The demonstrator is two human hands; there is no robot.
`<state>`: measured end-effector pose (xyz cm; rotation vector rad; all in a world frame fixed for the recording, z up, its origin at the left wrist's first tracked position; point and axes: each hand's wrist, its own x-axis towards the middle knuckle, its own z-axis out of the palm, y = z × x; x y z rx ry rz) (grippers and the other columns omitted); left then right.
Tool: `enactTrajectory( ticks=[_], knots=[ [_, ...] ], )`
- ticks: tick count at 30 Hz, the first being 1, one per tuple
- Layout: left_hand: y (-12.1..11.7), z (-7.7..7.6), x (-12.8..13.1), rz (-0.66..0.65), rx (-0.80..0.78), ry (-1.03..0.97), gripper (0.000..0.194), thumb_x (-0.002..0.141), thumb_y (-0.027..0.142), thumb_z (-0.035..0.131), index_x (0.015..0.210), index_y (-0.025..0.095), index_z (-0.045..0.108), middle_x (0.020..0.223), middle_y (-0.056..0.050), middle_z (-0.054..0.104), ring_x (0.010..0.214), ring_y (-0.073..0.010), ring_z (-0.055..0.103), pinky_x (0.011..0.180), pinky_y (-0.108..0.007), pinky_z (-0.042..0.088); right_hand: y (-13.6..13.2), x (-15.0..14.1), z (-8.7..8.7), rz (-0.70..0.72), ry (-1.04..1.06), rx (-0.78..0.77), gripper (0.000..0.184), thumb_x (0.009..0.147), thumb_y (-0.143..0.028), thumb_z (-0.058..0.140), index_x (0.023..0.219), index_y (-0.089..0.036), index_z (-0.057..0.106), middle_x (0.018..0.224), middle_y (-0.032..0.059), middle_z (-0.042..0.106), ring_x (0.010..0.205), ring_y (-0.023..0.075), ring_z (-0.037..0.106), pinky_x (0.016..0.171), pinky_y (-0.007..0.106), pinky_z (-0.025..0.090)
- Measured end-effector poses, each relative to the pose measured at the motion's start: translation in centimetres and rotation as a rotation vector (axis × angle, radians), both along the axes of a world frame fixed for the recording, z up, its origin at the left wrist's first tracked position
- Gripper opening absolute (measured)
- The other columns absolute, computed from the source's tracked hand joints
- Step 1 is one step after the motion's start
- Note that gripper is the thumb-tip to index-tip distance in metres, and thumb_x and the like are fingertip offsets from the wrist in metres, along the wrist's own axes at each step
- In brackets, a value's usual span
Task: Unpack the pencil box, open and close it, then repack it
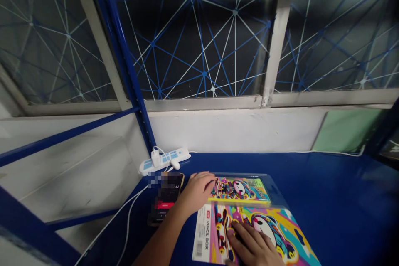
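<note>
Pencil box (245, 190) against left hand (198, 190), card (268, 226) beneath right hand (253, 244)

Phone (170, 193) near left edge of worktop (327, 199): partly blurred, corner behind left forearm (166, 237). Card (262, 224): fine print (208, 214) illegible, part under right hand (254, 245).

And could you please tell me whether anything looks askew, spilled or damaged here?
Nothing looks spilled or damaged around the multicoloured printed pencil-box card. The long white plastic power strip, though, looks askew, slanting across the back left corner of the blue table, with thin white cables trailing loosely left of the dark-screened phone.
</note>
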<state>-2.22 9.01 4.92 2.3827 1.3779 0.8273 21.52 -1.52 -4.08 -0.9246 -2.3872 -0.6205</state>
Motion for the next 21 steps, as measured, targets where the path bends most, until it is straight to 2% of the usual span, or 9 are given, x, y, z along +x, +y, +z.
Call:
enactTrajectory(
  ticks=[2,6,9,13,16,19,21],
  knots=[
    [0.0,0.1,0.0,-0.002,0.015,0.013,0.025,0.096,0.023,0.053,0.113,0.026,0.072,0.118,-0.002,0.074,0.118,-0.0202,0.063,0.106,-0.036,0.042,0.1,0.2,0.4,0.006,-0.008,0.025,0.049,0.093,-0.059,0.057,0.131,-0.030,0.065,0.125,0.0007,0.071,0.098,0.0213,0.075,0.068,0.027,0.059],
    [-0.5,0.7,0.0,-0.007,0.040,0.045,0.020,0.094,0.029,0.061,0.110,0.026,0.071,0.111,-0.002,0.074,0.110,-0.0202,0.063,0.099,-0.033,0.045,-0.3,-0.1,0.6,-0.043,-0.017,0.050,0.046,0.093,-0.057,0.057,0.128,-0.030,0.067,0.125,0.0006,0.071,0.098,0.0217,0.075,0.070,0.029,0.059],
    [-1.0,1.1,0.2,-0.019,0.057,0.068,0.024,0.090,0.037,0.069,0.111,0.025,0.070,0.112,-0.001,0.073,0.110,-0.0216,0.061,0.099,-0.034,0.045,-0.7,-0.3,1.0,-0.046,-0.014,0.012,0.045,0.094,-0.055,0.056,0.130,-0.031,0.066,0.127,0.0002,0.070,0.101,0.0222,0.074,0.074,0.032,0.059],
    [-1.6,1.0,0.9,-0.046,0.088,0.093,0.024,0.095,0.033,0.061,0.116,0.024,0.068,0.118,-0.004,0.071,0.115,-0.0230,0.058,0.104,-0.038,0.043,-1.2,-0.4,1.9,-0.033,0.033,-0.071,0.048,0.092,-0.053,0.059,0.135,-0.030,0.062,0.130,0.0006,0.069,0.105,0.0234,0.072,0.079,0.034,0.058],
    [-2.1,0.7,1.5,-0.083,0.100,0.107,0.029,0.095,0.028,0.058,0.123,0.023,0.065,0.129,-0.006,0.067,0.123,-0.0231,0.056,0.109,-0.039,0.041,-1.0,-0.4,2.2,-0.007,0.006,-0.048,0.050,0.093,-0.052,0.059,0.137,-0.029,0.060,0.130,0.0008,0.069,0.107,0.0230,0.071,0.082,0.033,0.057],
    [-2.3,0.5,1.7,-0.106,0.094,0.112,0.031,0.095,0.027,0.058,0.126,0.024,0.065,0.133,-0.007,0.065,0.126,-0.0237,0.054,0.111,-0.041,0.040,-0.2,0.1,1.8,0.034,-0.056,0.020,0.051,0.095,-0.055,0.056,0.138,-0.027,0.060,0.129,0.0006,0.069,0.106,0.0211,0.072,0.082,0.029,0.058],
    [-2.2,0.4,1.5,-0.113,0.078,0.104,0.031,0.095,0.025,0.057,0.124,0.026,0.066,0.133,-0.006,0.065,0.127,-0.0233,0.054,0.112,-0.042,0.039,0.5,0.7,1.1,0.056,-0.083,0.007,0.053,0.096,-0.055,0.054,0.144,-0.030,0.054,0.132,-0.0008,0.066,0.108,0.0186,0.072,0.082,0.025,0.058]
  ],
)
